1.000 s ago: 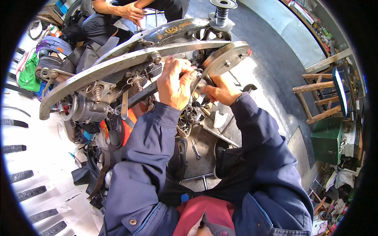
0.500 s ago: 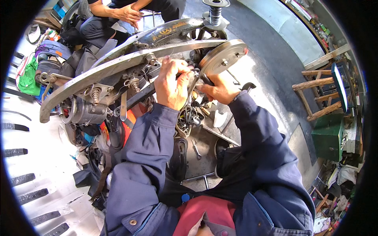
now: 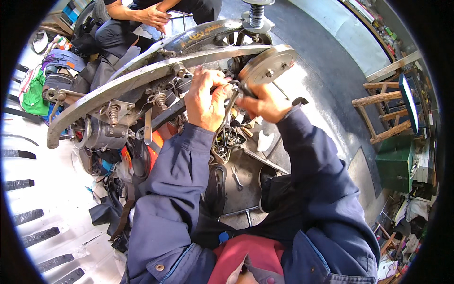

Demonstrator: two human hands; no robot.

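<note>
A hand-cranked sewing machine [image 3: 203, 57] with a long curved metal arm stands before me. My left hand [image 3: 206, 100] is closed in a pinch by a small metal part at the machine's head; what lies between its fingers is hidden. Just to its right, my right hand [image 3: 266, 105] is curled, blurred by motion, around something dark that I cannot make out. It sits right below the round metal wheel [image 3: 279, 64]. Beneath both hands a pile of metal tools and small parts [image 3: 228, 142] lies in a tray.
A spool of dark thread [image 3: 257, 18] tops the machine. Behind it sits another person with hands clasped [image 3: 153, 18]. Bags and cloth [image 3: 64, 64] heap at the left. A wrench [image 3: 237, 178] lies between my feet. At the right are a wooden stool [image 3: 385, 106] and a green box [image 3: 395, 165].
My right hand has moved slightly right and its fingers have become blurred. The left hand keeps its place. The view has shifted very slightly.
</note>
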